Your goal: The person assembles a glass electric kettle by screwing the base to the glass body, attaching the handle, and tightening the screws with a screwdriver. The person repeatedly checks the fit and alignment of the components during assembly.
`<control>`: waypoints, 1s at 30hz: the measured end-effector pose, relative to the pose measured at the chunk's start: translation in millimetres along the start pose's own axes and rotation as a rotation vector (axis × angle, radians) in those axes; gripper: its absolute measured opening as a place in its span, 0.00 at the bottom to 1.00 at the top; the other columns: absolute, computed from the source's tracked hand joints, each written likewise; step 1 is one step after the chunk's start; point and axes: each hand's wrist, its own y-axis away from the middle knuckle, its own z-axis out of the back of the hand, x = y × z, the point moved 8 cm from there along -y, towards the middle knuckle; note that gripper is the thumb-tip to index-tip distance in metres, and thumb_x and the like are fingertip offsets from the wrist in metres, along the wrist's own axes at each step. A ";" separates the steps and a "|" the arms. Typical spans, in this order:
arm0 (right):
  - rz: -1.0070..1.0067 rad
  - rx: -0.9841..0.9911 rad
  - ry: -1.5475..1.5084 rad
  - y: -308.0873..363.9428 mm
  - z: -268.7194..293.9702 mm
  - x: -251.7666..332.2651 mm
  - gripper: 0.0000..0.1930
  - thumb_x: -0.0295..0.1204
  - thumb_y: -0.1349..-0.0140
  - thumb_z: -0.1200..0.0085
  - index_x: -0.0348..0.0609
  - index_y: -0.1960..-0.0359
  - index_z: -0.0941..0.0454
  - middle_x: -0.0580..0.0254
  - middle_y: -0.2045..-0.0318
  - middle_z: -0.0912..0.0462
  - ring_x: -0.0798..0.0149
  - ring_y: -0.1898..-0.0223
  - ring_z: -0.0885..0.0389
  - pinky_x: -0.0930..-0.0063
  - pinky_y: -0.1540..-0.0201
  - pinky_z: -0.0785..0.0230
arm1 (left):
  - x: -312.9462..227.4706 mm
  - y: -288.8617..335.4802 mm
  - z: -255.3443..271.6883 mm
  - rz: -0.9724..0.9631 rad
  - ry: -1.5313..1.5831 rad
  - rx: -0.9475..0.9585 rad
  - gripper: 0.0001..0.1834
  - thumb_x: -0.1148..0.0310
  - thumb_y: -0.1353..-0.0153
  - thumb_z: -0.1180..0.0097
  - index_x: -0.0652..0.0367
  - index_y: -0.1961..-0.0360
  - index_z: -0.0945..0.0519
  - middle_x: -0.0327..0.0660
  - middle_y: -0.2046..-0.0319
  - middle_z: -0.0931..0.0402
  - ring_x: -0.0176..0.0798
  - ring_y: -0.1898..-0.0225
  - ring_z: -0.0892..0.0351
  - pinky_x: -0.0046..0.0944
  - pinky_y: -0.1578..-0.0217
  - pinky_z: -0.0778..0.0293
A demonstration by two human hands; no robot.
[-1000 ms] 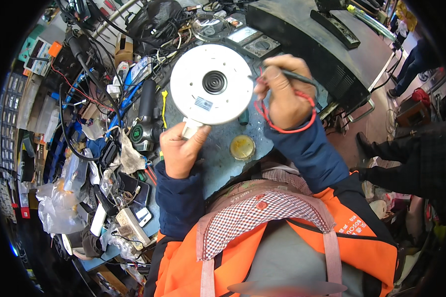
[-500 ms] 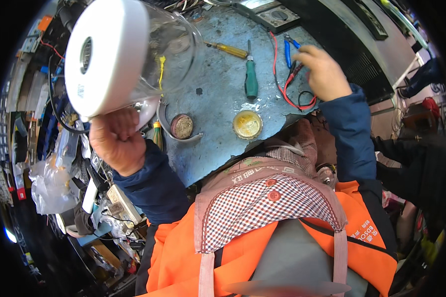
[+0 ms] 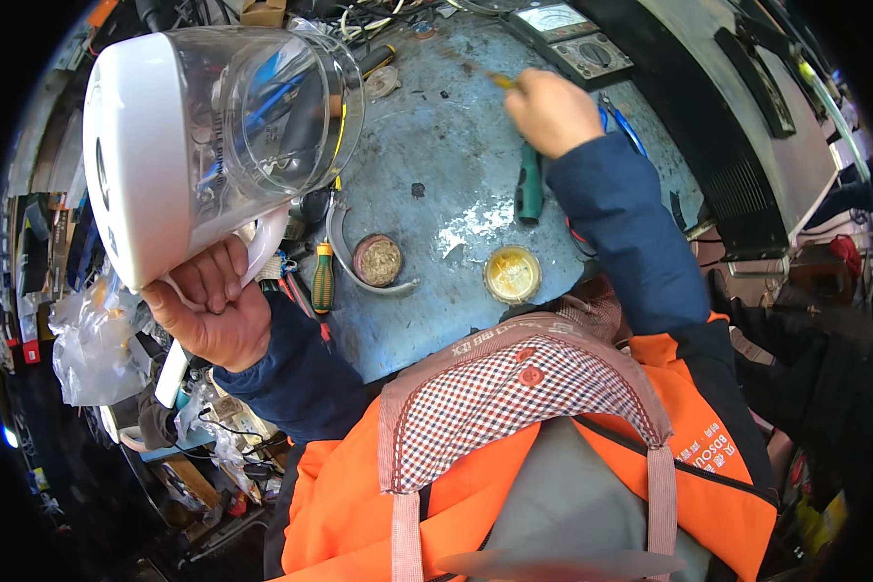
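Note:
My left hand is closed around the white handle of a clear glass kettle, tilted so its white base faces left and its round glass mouth faces right. In my right hand is a screwdriver with a yellow handle; its shaft points to the far left and is blurred. Most of the grip is hidden by the fingers. A green-handled screwdriver lies just below my right hand, its upper part covered. Beside my right wrist lie blue-handled pliers.
A multimeter stands at the far right of the blue worktop. Near the front edge are a small dish of yellowish stuff, a round tin and a curved grey band. A green-and-yellow screwdriver lies left of them. Clutter fills the left side.
My right hand has moved left from the pliers and taken hold of the yellow screwdriver. The kettle has turned, showing more of its glass and less of its underside.

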 end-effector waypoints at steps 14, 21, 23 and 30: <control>-0.007 0.112 -0.018 28.6 10.5 -1.9 0.24 0.37 0.34 0.36 0.42 0.39 0.20 0.39 0.54 0.10 0.34 0.53 0.11 0.44 0.49 0.19 | 18.4 4.6 4.0 0.113 0.011 -0.002 0.35 0.38 0.20 0.44 0.42 0.83 0.37 0.27 0.89 0.41 0.28 0.87 0.43 0.34 0.75 0.40; -0.059 0.070 -0.180 25.3 17.9 -20.8 0.16 0.30 0.37 0.38 0.38 0.48 0.15 0.34 0.59 0.11 0.31 0.54 0.13 0.42 0.47 0.20 | 55.2 25.9 -11.1 0.332 0.006 -0.016 0.33 0.40 0.21 0.42 0.42 0.81 0.37 0.25 0.88 0.43 0.27 0.86 0.43 0.34 0.74 0.42; -0.160 0.053 -0.322 21.8 26.1 -41.1 0.19 0.30 0.37 0.39 0.40 0.44 0.13 0.37 0.56 0.09 0.35 0.52 0.10 0.48 0.46 0.19 | 66.0 29.7 -16.7 0.395 -0.031 0.004 0.32 0.42 0.21 0.41 0.43 0.81 0.37 0.25 0.88 0.43 0.27 0.86 0.43 0.34 0.74 0.41; -0.241 0.041 -0.625 12.8 17.6 -83.5 0.22 0.29 0.38 0.39 0.39 0.42 0.14 0.40 0.56 0.09 0.44 0.53 0.09 0.57 0.47 0.19 | 86.6 34.3 -44.4 0.448 -0.115 0.113 0.32 0.45 0.22 0.39 0.47 0.80 0.35 0.28 0.88 0.42 0.30 0.85 0.42 0.37 0.76 0.40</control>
